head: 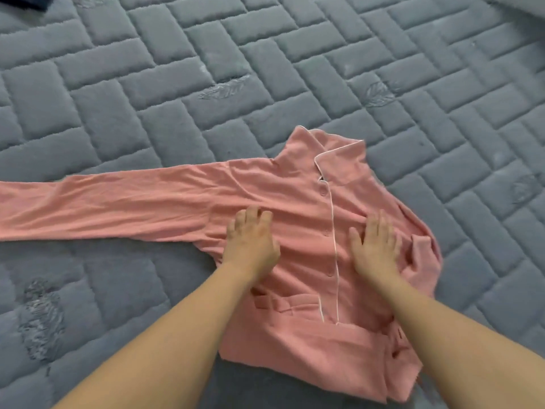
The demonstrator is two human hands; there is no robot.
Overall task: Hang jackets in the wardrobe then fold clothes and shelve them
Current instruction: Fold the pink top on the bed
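Spread across the grey quilted bed (147, 84). Pink pyjama top (298, 208) lying front-up, right side already tucked in. Long sleeve (88, 208) still stretched straight out leftward, long axis crosswise, nearest the left hand (250, 236). Left hand pressing the chest, fingers slightly bent; right hand (374, 243) flat, released, gripping nothing.

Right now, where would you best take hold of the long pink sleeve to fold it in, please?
Probably pinch the sleeve near its far end at the frame's left edge, coming from the left with the left hand. It lies flat and straight across the quilted mattress, so lifting the end should swing it over the shirt's body.
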